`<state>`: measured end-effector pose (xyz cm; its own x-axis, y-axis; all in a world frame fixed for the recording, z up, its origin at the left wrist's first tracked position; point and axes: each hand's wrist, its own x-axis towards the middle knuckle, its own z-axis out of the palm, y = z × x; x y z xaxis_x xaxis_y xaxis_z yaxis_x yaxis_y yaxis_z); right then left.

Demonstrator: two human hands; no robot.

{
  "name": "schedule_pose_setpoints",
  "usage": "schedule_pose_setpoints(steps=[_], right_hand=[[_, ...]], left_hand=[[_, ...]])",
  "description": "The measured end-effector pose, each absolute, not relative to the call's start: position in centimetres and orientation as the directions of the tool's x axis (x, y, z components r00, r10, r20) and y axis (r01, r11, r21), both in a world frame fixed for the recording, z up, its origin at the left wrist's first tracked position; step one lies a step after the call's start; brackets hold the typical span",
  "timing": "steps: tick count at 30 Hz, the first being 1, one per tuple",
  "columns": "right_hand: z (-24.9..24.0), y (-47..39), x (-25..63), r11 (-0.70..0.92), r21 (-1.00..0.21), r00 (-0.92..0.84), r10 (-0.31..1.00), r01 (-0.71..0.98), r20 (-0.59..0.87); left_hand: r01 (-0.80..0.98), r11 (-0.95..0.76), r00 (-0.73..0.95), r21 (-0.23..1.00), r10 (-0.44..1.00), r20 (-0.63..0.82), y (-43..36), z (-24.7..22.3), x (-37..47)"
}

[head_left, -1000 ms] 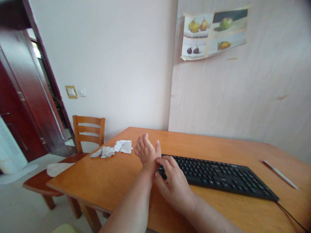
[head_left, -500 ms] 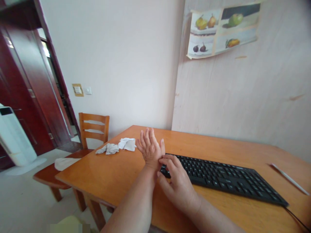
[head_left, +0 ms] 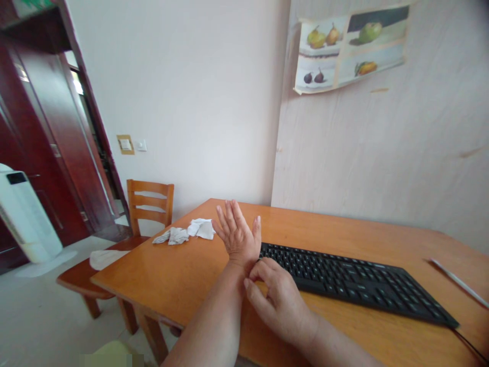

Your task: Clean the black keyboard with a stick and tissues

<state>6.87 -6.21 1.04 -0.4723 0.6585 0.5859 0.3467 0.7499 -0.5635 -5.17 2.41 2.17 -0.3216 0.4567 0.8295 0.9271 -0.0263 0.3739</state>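
Note:
My left hand [head_left: 239,235] is raised above the table, its back toward me, the fingers spread apart and nothing in it. Against the thumb side of the left wrist is my right hand [head_left: 277,295]. Its fingers are curled in, and the thumb tip and index fingertip come close together at the wrist. Whether anything lies between those tips is hidden. Just behind and to the right of both hands, a black keyboard [head_left: 344,278] lies on the wooden table [head_left: 183,285]; the right hand covers part of its near left corner.
Crumpled white cloths [head_left: 185,232] lie at the table's left side. A white pen-like stick [head_left: 458,283] rests right of the keyboard, whose cable [head_left: 469,341] runs off at lower right. A wooden chair [head_left: 151,206] with a pale cloth [head_left: 109,259] on its seat stands left.
The left thumb has spread away from the palm. My right hand has slid slightly down from the base of the left hand to the wrist, and its fingers have curled in more.

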Motion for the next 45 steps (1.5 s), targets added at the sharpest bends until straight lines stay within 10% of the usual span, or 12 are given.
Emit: schedule_pose_setpoints(steps=[15,33,45], right_hand=[[0.4,-3.9,6.5,0.487,-0.868,-0.226,0.860,0.099,0.457],[-0.3,-2.6,7.1,0.480,-0.868,-0.271,0.859,0.130,0.435],[0.1,-2.8,7.2,0.483,-0.869,-0.273,0.856,0.112,0.440]], left_hand=[[0.922,-0.107,-0.296,0.373,0.428,0.854,2.4,2.1,-4.8],[0.953,-0.145,-0.210,0.268,0.323,0.923,2.1,2.0,-4.1],[0.897,-0.181,-0.308,0.403,0.397,0.865,2.0,2.0,-4.3]])
